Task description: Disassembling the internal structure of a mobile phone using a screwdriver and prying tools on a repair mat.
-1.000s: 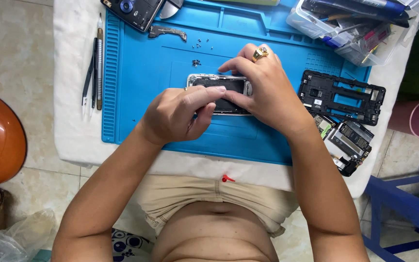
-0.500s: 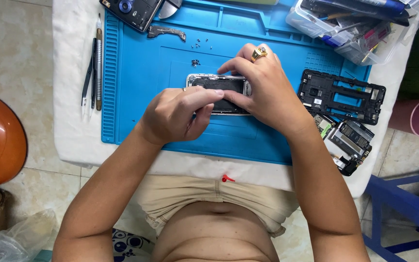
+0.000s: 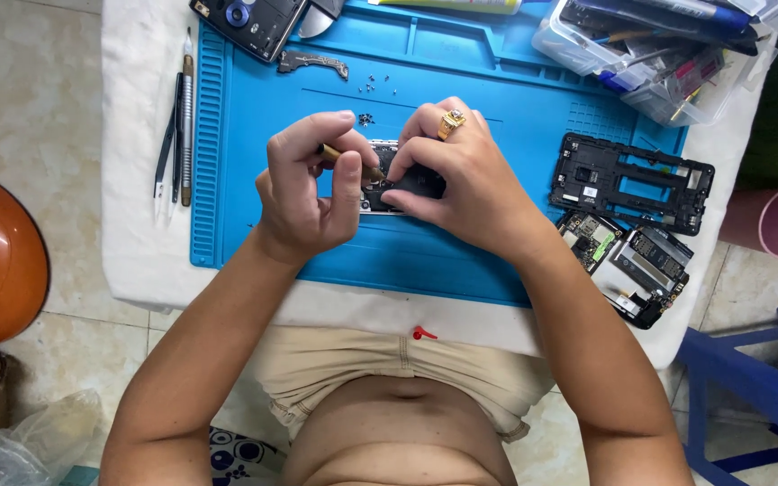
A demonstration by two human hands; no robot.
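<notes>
An opened phone lies in the middle of a blue work mat. My left hand grips a thin brass-coloured tool whose tip points down onto the phone. On the right side of the phone rests my right hand, which wears a gold ring; its fingers press and grip the phone's body. Both hands hide most of the phone.
A black phone frame and circuit-board parts lie at the mat's right. Pens and tweezers rest to its left. A clear box of tools stands at back right, with small screws and another phone part behind.
My left hand has lifted and turned, bringing the tool's tip onto the phone's left part. My right hand stays on the phone.
</notes>
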